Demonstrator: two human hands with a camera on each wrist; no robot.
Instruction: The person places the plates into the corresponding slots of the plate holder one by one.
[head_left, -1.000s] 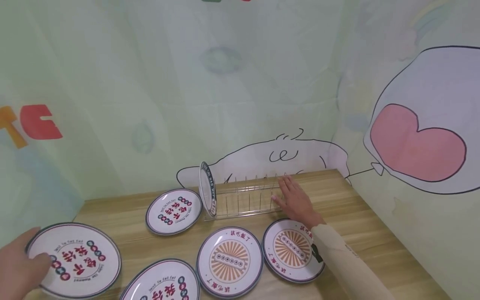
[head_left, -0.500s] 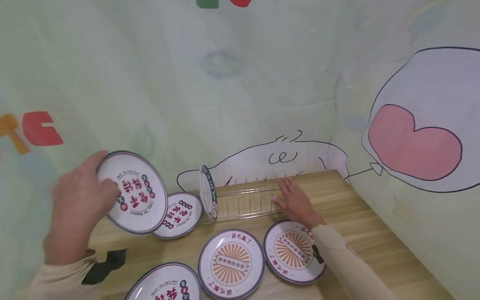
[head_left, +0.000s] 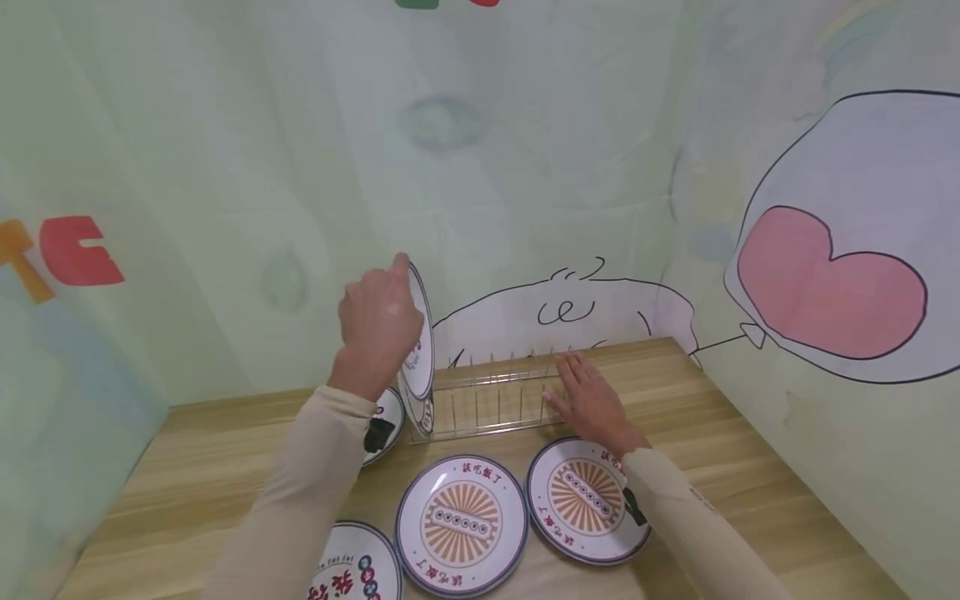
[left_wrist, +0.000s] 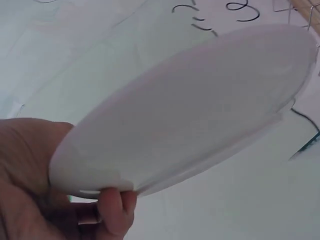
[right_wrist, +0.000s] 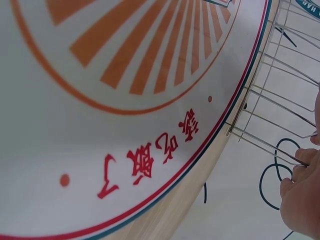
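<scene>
My left hand (head_left: 380,325) pinches the rim of a white plate (head_left: 422,329) with a dark blue edge, thumb and fingers on either side. The plate is held nearly upright above the left end of a wire dish rack (head_left: 487,431). In the left wrist view, the plain underside of the held plate (left_wrist: 190,105) fills the middle. Another plate (head_left: 426,417) stands upright in the rack's left end, partly hidden by the held one. My right hand (head_left: 592,408) rests on the rack's right end, fingers extended and thumb spread apart.
Two sunburst-patterned plates, one (head_left: 461,525) in front of the rack and another (head_left: 585,500) beside my right sleeve, lie on the wooden table (head_left: 202,467). A plate (head_left: 352,567) with red characters lies front left; another (head_left: 395,417) is mostly behind my left sleeve. Printed cloth (head_left: 300,167) hangs behind.
My left hand has lifted the plate from the front left, carried it right and up to the rack's left end, and turned it nearly upright. The right hand has stayed on the rack.
</scene>
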